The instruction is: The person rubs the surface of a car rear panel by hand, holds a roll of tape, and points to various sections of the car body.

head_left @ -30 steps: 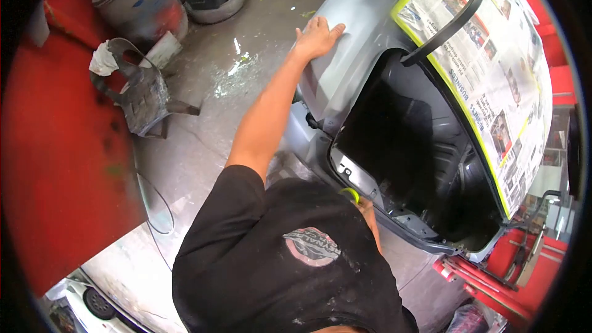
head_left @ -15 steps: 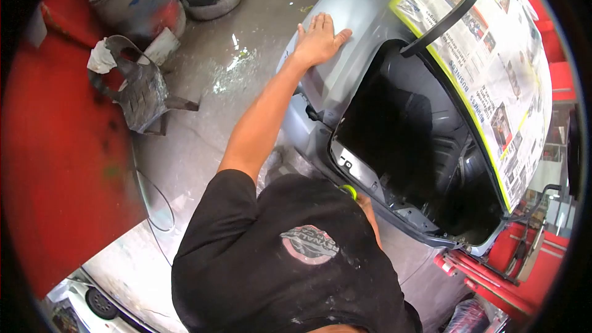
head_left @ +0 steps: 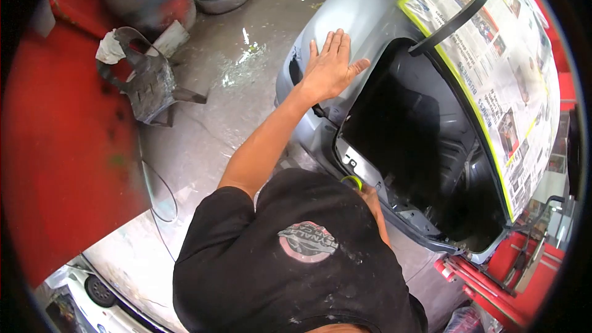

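Workshop floor (head_left: 200, 132) below, left grip (head_left: 335, 66) spreads flat and empty on the grey panel (head_left: 354, 12), where dragging could scuff it, right grip (head_left: 370, 201) seemingly curled round a green ring (head_left: 354, 180)

The grey car body (head_left: 370, 15) stands with its trunk cavity (head_left: 404, 120) open, dark — newspaper (head_left: 493, 61) edged in yellow-green tape (head_left: 445, 69) covers the area beyond. A curved yellow-green item (head_left: 356, 179) — partly hidden — shows near the car's rear edge.
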Motion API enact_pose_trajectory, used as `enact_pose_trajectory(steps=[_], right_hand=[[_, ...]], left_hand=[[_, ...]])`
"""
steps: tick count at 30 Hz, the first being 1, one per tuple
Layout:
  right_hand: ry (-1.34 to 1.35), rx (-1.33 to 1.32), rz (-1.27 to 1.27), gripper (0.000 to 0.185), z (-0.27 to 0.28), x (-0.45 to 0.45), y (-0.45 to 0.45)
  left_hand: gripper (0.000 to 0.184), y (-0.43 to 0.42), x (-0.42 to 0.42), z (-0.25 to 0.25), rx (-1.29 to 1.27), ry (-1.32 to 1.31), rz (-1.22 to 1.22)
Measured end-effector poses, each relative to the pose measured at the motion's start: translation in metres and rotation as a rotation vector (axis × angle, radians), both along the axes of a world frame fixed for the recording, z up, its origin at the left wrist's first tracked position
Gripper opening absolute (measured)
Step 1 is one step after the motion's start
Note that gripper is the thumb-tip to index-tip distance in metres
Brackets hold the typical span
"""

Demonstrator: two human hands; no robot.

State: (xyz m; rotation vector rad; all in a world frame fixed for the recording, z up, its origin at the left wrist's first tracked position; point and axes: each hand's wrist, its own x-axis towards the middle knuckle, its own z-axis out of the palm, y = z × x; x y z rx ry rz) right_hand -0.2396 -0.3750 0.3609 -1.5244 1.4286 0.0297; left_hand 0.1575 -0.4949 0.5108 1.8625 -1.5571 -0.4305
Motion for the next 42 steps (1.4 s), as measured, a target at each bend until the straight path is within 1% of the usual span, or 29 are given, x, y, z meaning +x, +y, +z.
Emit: enact_pose_trajectory(steps=[2,6,9,12,13,15,16,18,19,22,25,28,30,34,38,42], right_hand=[[-0.012,0.007,-0.001,0.034,-0.01,-0.004,-0.002],[-0.031,0.011,-0.039,0.035,0.003,0.006,-0.005],[-0.026,-0.008,-0.027,0.033,-0.021,-0.01,-0.003],[-0.096,-0.032,-0.125,0.033,-0.038,-0.023,0.011],[-0.097,-0.026,-0.115,0.033,-0.036,-0.023,0.012],[-0.1,-0.011,-0.094,0.033,-0.023,-0.018,0.015],[-0.088,-0.01,-0.084,0.033,-0.03,-0.023,0.016],[-0.063,-0.008,-0.065,0.035,-0.061,-0.047,0.02],[-0.059,-0.013,-0.058,0.035,-0.065,-0.05,0.022],[-0.042,-0.026,-0.034,0.034,-0.068,-0.053,0.022],[-0.027,-0.04,-0.006,0.034,-0.055,-0.044,0.021],[-0.01,-0.041,0.01,0.034,-0.047,-0.036,0.021],[-0.001,-0.041,0.021,0.034,-0.042,-0.032,0.02],[0.005,-0.045,0.05,0.033,-0.036,-0.028,0.017],[0.001,-0.056,0.08,0.033,-0.033,-0.026,0.013],[-0.012,-0.066,0.053,0.032,-0.022,-0.013,0.01]], left_hand=[[0.096,-0.003,0.004,0.0,0.021,0.032,0.0],[0.091,-0.036,0.029,-0.011,0.05,0.038,0.035],[0.086,-0.06,0.043,-0.022,0.03,0.047,0.077],[0.084,-0.079,0.064,-0.028,0.036,0.137,0.055],[0.084,-0.086,0.073,-0.029,0.043,0.177,0.037],[0.081,-0.108,0.087,-0.054,-0.002,0.21,0.064],[0.079,-0.115,0.092,-0.063,-0.023,0.227,0.078],[0.075,-0.119,0.103,-0.065,0.012,0.284,0.028],[0.074,-0.118,0.105,-0.065,0.029,0.313,0.002],[0.071,-0.111,0.099,-0.071,-0.093,0.265,0.065],[0.072,-0.1,0.098,-0.076,-0.114,0.306,0.035],[0.074,-0.058,0.086,-0.049,-0.087,0.323,-0.008],[0.076,-0.043,0.069,-0.065,-0.209,0.268,0.063],[0.078,-0.004,0.034,-0.066,-0.378,0.24,0.136],[0.085,0.033,0.004,-0.054,-0.379,0.248,0.138],[0.085,0.051,-0.007,-0.051,-0.397,0.27,0.112]])
